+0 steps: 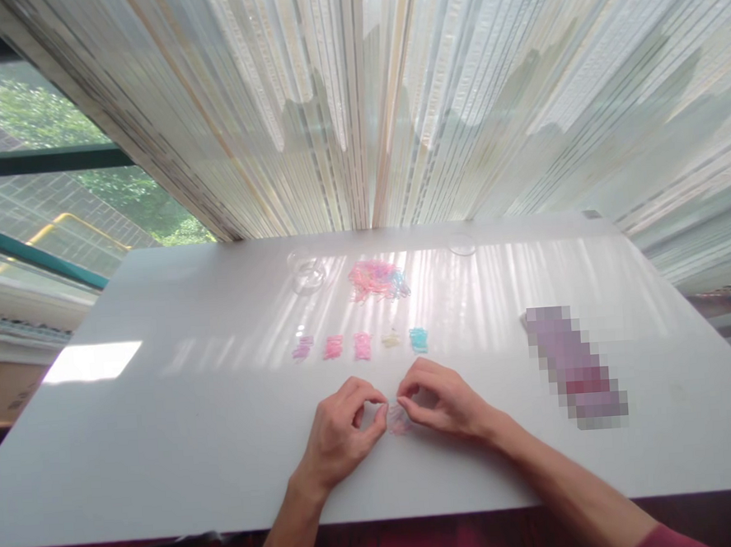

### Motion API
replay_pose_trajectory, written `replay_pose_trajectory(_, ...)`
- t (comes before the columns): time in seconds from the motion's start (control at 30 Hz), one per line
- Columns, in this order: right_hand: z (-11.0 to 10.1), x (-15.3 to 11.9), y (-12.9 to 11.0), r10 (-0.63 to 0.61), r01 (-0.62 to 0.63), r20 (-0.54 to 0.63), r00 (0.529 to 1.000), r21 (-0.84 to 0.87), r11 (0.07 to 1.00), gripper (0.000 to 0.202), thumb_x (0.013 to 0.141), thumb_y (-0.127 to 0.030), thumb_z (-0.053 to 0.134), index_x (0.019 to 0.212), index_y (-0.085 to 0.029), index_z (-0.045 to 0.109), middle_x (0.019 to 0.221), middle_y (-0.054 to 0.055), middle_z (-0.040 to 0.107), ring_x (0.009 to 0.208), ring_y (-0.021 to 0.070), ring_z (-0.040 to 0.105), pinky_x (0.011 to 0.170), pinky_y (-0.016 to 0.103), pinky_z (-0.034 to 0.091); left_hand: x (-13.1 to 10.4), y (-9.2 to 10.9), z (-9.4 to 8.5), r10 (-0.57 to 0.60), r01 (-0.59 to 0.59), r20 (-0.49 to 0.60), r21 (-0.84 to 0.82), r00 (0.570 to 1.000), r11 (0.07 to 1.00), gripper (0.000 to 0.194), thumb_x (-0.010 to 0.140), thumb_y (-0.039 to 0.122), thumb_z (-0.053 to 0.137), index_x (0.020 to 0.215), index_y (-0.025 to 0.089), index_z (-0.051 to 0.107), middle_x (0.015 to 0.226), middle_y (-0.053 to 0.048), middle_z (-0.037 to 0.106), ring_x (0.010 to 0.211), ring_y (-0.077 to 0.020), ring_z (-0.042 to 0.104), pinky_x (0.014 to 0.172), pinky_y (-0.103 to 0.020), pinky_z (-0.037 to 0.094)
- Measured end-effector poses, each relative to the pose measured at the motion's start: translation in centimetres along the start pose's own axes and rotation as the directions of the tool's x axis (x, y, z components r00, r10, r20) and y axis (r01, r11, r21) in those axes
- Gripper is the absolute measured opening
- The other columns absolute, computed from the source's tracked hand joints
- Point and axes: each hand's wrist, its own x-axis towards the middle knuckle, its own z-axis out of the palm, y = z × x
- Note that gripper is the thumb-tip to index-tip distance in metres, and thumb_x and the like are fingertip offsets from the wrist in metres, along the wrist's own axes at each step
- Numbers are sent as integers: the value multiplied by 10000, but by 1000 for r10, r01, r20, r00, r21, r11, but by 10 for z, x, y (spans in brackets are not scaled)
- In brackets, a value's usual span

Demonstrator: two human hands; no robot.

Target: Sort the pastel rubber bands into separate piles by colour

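My left hand [348, 427] is closed in a pinch, thumb tip against forefinger, low over the white table. Facing it, my right hand [443, 401] pinches the same way, its fingertips close to the left ones. What either pinch holds is too small to make out. Between and just below the fingertips lies a small loose pile of thin pinkish pieces [399, 420], perhaps clips or bands. Beyond the hands is a row of small sorted groups: purple [303, 348], deep pink [333, 347], pink [362, 345], pale yellow [391, 339] and turquoise [418, 339].
A larger mixed heap of pink, purple and blue pieces [378, 280] lies farther back. Left of it is a clear round container [308, 278]; a clear round lid-like piece [462, 245] is right. A pixelated purple object [575, 368] lies right on the white table [184, 450]. Blinds hang behind.
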Motion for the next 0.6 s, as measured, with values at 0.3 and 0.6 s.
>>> replay_pose_trajectory(0.3, 1, -3, 2, -28, 29, 32, 999, -37, 999, 63, 918, -219, 639, 975, -210, 664, 825, 43, 673, 766, 172, 617, 680, 284, 531, 1, 2, -1, 7, -7, -1, -3, 1000, 1000, 73, 921, 159, 608, 929, 191, 673, 843, -14, 636, 534, -72, 449, 511, -198, 414)
replay_pose_trajectory(0.6, 2, -3, 2, -14, 19, 77, 997, -61, 998, 74, 941, -203, 604, 972, -213, 670, 842, 45, 681, 798, 179, 608, 705, 289, 521, -2, -1, -1, 41, -41, 6, 2, 999, 999, 88, 940, 183, 616, 965, 197, 699, 872, -20, 652, 541, -71, 459, 521, -194, 439)
